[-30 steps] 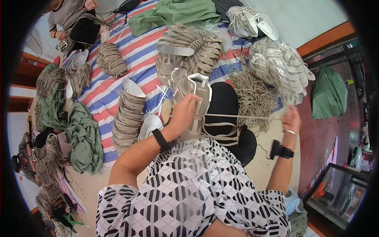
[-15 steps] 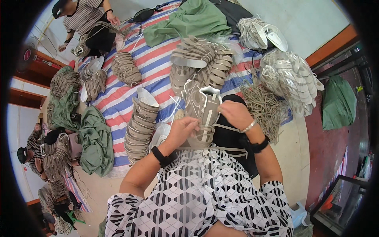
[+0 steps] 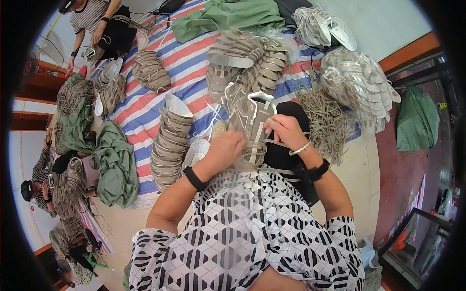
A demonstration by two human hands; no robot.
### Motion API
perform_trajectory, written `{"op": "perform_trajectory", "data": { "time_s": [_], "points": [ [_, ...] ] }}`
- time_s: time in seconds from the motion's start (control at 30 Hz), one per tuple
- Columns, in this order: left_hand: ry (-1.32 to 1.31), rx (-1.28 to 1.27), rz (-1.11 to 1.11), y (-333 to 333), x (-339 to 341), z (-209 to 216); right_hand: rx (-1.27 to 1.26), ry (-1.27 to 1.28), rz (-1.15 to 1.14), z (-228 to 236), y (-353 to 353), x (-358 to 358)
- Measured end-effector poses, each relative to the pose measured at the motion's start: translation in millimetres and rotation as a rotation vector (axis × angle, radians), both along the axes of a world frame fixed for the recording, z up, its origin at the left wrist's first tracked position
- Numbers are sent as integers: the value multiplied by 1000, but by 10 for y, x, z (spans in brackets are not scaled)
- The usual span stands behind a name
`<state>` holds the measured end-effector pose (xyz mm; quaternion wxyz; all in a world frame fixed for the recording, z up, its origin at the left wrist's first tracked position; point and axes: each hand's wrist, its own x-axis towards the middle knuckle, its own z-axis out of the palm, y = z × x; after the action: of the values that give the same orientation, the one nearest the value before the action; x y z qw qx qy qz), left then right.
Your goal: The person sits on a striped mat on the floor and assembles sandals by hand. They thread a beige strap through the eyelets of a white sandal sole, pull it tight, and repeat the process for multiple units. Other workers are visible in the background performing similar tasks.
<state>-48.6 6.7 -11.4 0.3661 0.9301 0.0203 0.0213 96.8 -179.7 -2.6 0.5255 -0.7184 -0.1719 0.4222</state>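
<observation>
A beige-grey shoe upper [image 3: 256, 116] with a white collar lining rests on my lap, its opening facing away from me. A beige shoelace [image 3: 254, 147] loops across its lower eyelets, and a strand trails off to the right. My left hand [image 3: 228, 149] is closed at the left side of the lacing, gripping the upper; its fingertips are partly hidden. At the right eyelet edge, my right hand [image 3: 287, 133] pinches with thumb and forefinger on what looks like the lace, though the tip is too small to see clearly.
A stack of nested uppers [image 3: 171, 145] stands left, another curved pile [image 3: 272, 72] ahead. Loose laces [image 3: 324, 123] lie heaped at right beside plastic-wrapped uppers [image 3: 361, 89]. Green sacks [image 3: 116, 165] lie around the striped sheet [image 3: 191, 72]. A co-worker [image 3: 99, 24] handles shoe parts at far left.
My right hand has shifted slightly inward and up along the eyelet edge. The left hand has turned so its back shows more. The view has tilted slightly; the co-worker's hand has lowered.
</observation>
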Motion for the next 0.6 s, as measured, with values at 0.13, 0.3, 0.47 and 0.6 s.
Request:
{"op": "perform_trajectory", "data": {
  "time_s": [0.13, 0.3, 0.47, 0.6],
  "points": [
    [81, -182, -67, 64, -12, 19, 16, -729, 323, -95, -132, -296],
    [184, -279, 86, 43, -57, -42, -16, -801, 343, -139, -74, -369],
    [230, -261, 113, 37, -22, -75, 84, 134, -65, 32, 38, -214],
    [234, -251, 141, 28, 19, -117, 227, 251, -214, -30, 278, -207]
  ]
}}
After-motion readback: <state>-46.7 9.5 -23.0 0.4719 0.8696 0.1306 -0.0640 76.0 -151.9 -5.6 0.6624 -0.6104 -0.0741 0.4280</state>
